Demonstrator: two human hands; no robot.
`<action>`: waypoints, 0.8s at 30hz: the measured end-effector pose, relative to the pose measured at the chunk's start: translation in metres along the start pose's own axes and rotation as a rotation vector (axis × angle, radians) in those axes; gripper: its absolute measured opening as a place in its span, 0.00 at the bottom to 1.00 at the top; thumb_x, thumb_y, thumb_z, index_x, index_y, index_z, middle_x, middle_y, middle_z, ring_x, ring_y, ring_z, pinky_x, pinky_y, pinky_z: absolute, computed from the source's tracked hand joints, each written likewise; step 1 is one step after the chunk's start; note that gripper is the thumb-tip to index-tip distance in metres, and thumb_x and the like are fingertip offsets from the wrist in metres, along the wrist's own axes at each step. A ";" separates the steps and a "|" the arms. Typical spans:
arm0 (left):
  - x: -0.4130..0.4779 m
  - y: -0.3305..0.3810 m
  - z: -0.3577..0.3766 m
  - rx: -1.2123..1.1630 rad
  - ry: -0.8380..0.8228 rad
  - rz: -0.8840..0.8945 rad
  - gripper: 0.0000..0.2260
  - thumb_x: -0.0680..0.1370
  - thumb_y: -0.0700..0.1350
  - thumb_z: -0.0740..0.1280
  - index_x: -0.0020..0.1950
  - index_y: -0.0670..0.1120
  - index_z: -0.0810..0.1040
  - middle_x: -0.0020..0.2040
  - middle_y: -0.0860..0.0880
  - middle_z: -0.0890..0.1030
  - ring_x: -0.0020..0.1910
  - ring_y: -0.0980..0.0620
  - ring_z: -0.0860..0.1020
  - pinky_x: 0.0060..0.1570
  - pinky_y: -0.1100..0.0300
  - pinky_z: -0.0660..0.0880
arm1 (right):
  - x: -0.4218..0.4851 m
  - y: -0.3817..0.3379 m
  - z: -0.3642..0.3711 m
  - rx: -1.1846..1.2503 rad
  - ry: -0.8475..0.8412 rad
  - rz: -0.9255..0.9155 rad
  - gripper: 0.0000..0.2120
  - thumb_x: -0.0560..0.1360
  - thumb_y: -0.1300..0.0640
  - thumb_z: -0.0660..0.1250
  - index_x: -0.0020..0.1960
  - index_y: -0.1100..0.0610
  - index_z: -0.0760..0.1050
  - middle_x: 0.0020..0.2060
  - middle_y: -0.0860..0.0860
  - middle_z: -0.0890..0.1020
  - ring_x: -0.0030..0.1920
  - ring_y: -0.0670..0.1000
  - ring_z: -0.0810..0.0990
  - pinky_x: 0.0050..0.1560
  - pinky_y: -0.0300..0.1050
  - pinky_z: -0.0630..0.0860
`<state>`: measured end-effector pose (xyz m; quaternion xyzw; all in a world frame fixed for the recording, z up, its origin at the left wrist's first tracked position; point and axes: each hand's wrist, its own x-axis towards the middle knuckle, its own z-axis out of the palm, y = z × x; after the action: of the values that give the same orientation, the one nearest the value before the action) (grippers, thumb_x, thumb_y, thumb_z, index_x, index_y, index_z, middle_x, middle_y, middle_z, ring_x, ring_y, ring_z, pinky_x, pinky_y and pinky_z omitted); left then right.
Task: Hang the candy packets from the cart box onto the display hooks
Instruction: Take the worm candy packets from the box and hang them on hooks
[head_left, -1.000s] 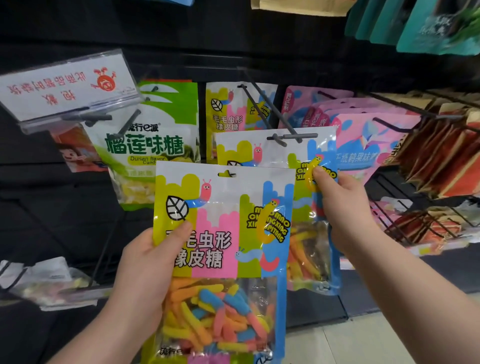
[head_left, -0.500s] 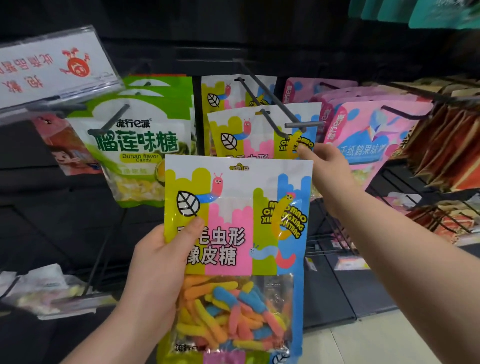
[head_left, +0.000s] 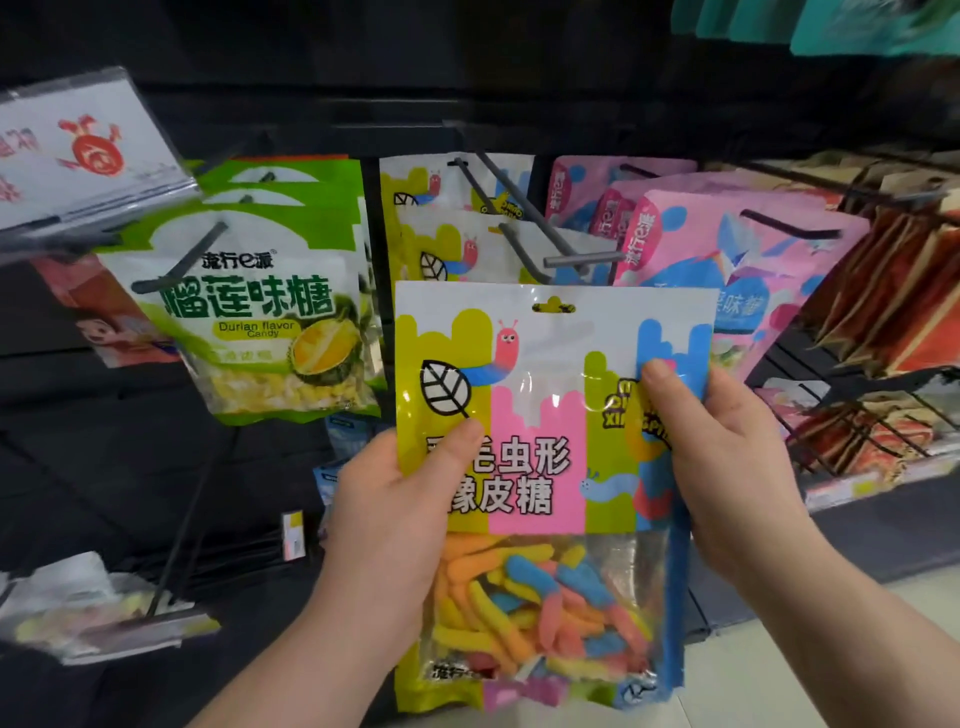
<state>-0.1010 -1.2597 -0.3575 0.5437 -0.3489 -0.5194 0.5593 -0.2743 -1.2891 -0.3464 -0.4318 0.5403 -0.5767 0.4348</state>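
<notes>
Closest in, just below the grey display hook (head_left: 582, 258): a candy packet (head_left: 540, 415). A flat pouch, white on top with a hang hole at centre, then yellow-green, pink and blue panels, a cartoon worm, a leaf and Chinese lettering. Stands upright, long axis vertical, hang hole uppermost, printed face toward the camera. Sits under the hook's crossbar tip, not threaded onto it. Shows, behind a clear window low down, a heap of orange, yellow, blue and pink worm gummies.

Pinched at its left edge by the left hand (head_left: 389, 519), thumb on the front, fingers curled behind. Gripped at its right edge by the right hand (head_left: 727, 467), thumb likewise on the front.

Farther back, on the hook itself: matching worm packets (head_left: 457, 249), hanging one behind another. Left of the hook: green durian packets (head_left: 260, 312), with yellow pieces behind a clear window. Right of the hook: pink packets (head_left: 753, 270), hung in a row.
</notes>
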 end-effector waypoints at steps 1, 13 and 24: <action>0.001 0.001 0.001 -0.006 -0.001 0.005 0.07 0.73 0.48 0.70 0.47 0.46 0.83 0.43 0.49 0.86 0.44 0.47 0.85 0.49 0.46 0.80 | 0.002 -0.001 0.000 0.006 0.008 -0.014 0.08 0.77 0.53 0.65 0.45 0.57 0.78 0.37 0.55 0.84 0.37 0.52 0.83 0.40 0.51 0.81; 0.009 0.005 0.010 -0.048 0.001 0.035 0.04 0.75 0.45 0.68 0.46 0.47 0.82 0.40 0.51 0.86 0.39 0.53 0.85 0.32 0.61 0.80 | 0.019 -0.010 0.006 0.047 0.006 -0.042 0.08 0.77 0.55 0.65 0.40 0.54 0.78 0.32 0.50 0.82 0.32 0.50 0.81 0.34 0.47 0.80; 0.043 0.002 0.016 0.038 0.039 -0.009 0.05 0.76 0.48 0.69 0.46 0.48 0.82 0.41 0.50 0.86 0.40 0.51 0.85 0.35 0.58 0.81 | 0.054 -0.007 0.018 -0.117 0.015 -0.051 0.10 0.76 0.53 0.67 0.36 0.54 0.74 0.31 0.49 0.77 0.35 0.50 0.75 0.40 0.47 0.76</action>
<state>-0.1063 -1.3049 -0.3609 0.5660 -0.3452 -0.5045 0.5531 -0.2710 -1.3458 -0.3370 -0.4660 0.5651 -0.5582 0.3898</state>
